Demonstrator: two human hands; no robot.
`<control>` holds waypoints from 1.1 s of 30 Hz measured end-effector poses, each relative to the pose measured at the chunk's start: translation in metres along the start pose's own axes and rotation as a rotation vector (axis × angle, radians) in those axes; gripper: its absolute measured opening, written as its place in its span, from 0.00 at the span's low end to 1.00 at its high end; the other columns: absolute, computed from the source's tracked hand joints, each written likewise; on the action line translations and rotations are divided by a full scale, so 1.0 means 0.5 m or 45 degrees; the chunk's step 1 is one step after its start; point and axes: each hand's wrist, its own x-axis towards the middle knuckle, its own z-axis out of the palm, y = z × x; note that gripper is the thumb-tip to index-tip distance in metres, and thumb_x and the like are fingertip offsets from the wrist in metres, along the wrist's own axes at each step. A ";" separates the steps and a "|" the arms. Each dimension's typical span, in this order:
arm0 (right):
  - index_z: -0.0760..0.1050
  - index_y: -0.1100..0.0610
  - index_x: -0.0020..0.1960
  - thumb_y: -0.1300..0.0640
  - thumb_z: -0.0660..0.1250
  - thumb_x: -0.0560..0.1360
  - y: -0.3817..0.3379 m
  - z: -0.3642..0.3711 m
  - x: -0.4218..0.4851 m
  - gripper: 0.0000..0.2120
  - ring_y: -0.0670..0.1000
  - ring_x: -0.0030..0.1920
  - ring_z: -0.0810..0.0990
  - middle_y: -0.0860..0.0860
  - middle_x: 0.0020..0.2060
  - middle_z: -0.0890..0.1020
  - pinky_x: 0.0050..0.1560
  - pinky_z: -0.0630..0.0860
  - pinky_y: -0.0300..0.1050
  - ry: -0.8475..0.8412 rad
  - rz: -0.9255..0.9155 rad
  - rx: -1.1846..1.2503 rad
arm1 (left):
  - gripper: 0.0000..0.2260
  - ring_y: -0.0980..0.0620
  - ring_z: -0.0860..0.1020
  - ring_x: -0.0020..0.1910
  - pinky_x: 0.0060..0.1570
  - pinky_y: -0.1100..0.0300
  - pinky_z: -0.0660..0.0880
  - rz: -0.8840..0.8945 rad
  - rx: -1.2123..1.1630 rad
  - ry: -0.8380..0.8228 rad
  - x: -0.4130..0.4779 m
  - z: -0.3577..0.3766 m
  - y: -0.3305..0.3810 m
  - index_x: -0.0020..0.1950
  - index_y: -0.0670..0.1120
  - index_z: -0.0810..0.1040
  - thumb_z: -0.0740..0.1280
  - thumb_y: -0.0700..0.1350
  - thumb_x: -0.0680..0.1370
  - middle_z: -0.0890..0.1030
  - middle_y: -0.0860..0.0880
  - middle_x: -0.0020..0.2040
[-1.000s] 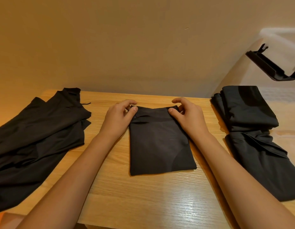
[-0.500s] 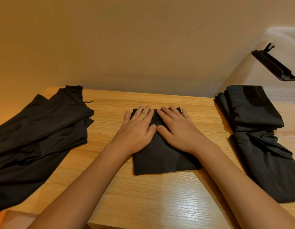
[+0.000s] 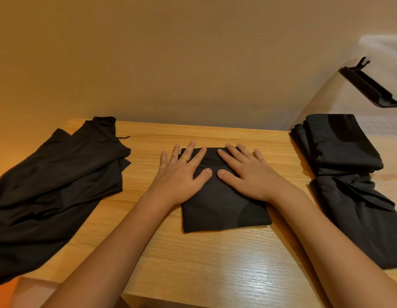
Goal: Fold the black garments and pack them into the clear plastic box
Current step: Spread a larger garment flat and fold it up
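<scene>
On the wooden table (image 3: 215, 267), near its front edge, lies a folded black garment (image 3: 224, 212), a smooth, compact rectangle with a crisp near edge. Both hands rest flat on its far half, fingers straight and spread: the left hand (image 3: 182, 174), wearing a gold ring (image 3: 184, 158), overlaps the left edge; the right hand (image 3: 248, 174) covers the right side, thumbs nearly meeting. Loose black garments (image 3: 55, 185) sprawl well to the left; a folded black stack (image 3: 344, 152) sits to the right. Farthest right stands the clear plastic box (image 3: 384, 50) with a black clip (image 3: 369, 85).
</scene>
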 end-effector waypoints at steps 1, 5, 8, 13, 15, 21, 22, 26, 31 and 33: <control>0.41 0.40 0.81 0.31 0.44 0.80 0.005 -0.003 -0.002 0.33 0.48 0.81 0.36 0.44 0.82 0.42 0.78 0.35 0.56 -0.013 0.011 0.007 | 0.30 0.44 0.39 0.81 0.77 0.37 0.37 0.001 0.003 0.004 0.000 0.000 -0.001 0.81 0.63 0.42 0.46 0.68 0.81 0.39 0.55 0.82; 0.41 0.40 0.82 0.30 0.45 0.80 0.016 -0.013 -0.006 0.35 0.50 0.81 0.36 0.44 0.82 0.42 0.78 0.33 0.57 -0.056 0.032 0.052 | 0.29 0.44 0.39 0.81 0.75 0.34 0.36 -0.016 0.002 0.004 0.001 0.000 -0.001 0.81 0.64 0.43 0.46 0.68 0.81 0.41 0.56 0.83; 0.48 0.44 0.83 0.33 0.53 0.81 0.021 -0.028 -0.009 0.35 0.49 0.81 0.41 0.47 0.82 0.48 0.79 0.37 0.60 0.074 -0.032 0.148 | 0.27 0.44 0.44 0.82 0.75 0.34 0.38 0.012 -0.098 0.058 -0.001 -0.003 -0.003 0.81 0.63 0.46 0.47 0.63 0.83 0.49 0.55 0.83; 0.66 0.48 0.78 0.43 0.60 0.83 0.027 -0.069 -0.037 0.25 0.47 0.75 0.66 0.46 0.75 0.70 0.75 0.66 0.51 0.414 0.012 0.482 | 0.22 0.48 0.65 0.75 0.75 0.36 0.54 0.026 -0.437 0.316 0.007 -0.016 -0.031 0.80 0.58 0.59 0.52 0.52 0.85 0.71 0.51 0.75; 0.70 0.48 0.74 0.46 0.61 0.83 0.025 -0.075 -0.059 0.21 0.44 0.70 0.70 0.45 0.71 0.74 0.71 0.71 0.49 0.416 0.011 0.433 | 0.21 0.49 0.68 0.73 0.74 0.39 0.58 0.056 -0.500 0.361 0.006 -0.019 -0.042 0.79 0.58 0.63 0.54 0.51 0.85 0.71 0.52 0.74; 0.77 0.43 0.66 0.44 0.67 0.78 0.013 -0.054 -0.190 0.17 0.34 0.68 0.69 0.35 0.65 0.75 0.67 0.64 0.30 0.212 -0.281 0.384 | 0.16 0.59 0.61 0.76 0.73 0.59 0.59 0.468 -0.414 0.271 -0.075 -0.064 -0.032 0.71 0.55 0.75 0.62 0.51 0.83 0.69 0.58 0.74; 0.77 0.42 0.66 0.43 0.68 0.77 0.016 -0.045 -0.209 0.18 0.33 0.69 0.67 0.34 0.66 0.74 0.67 0.61 0.27 0.162 -0.318 0.366 | 0.15 0.62 0.61 0.76 0.72 0.61 0.59 0.517 -0.426 0.264 -0.102 -0.065 -0.030 0.69 0.55 0.77 0.63 0.52 0.83 0.70 0.60 0.73; 0.72 0.38 0.70 0.40 0.70 0.77 0.036 -0.001 -0.247 0.23 0.32 0.75 0.58 0.32 0.72 0.68 0.73 0.54 0.31 0.086 -0.379 0.254 | 0.20 0.69 0.60 0.75 0.71 0.63 0.60 0.604 -0.461 0.101 -0.198 -0.038 -0.034 0.66 0.61 0.78 0.63 0.64 0.77 0.71 0.66 0.70; 0.73 0.40 0.71 0.38 0.65 0.79 0.037 0.027 -0.253 0.21 0.33 0.76 0.59 0.35 0.73 0.70 0.76 0.59 0.41 0.190 -0.373 0.300 | 0.20 0.71 0.53 0.76 0.77 0.62 0.50 0.522 -0.472 0.047 -0.232 0.003 -0.039 0.71 0.62 0.74 0.66 0.60 0.79 0.64 0.70 0.74; 0.77 0.43 0.68 0.39 0.61 0.79 0.034 0.035 -0.251 0.19 0.36 0.75 0.64 0.38 0.71 0.73 0.76 0.65 0.47 0.255 -0.372 0.284 | 0.19 0.72 0.53 0.76 0.77 0.62 0.49 0.513 -0.429 0.068 -0.234 0.010 -0.037 0.70 0.63 0.73 0.60 0.62 0.80 0.64 0.71 0.73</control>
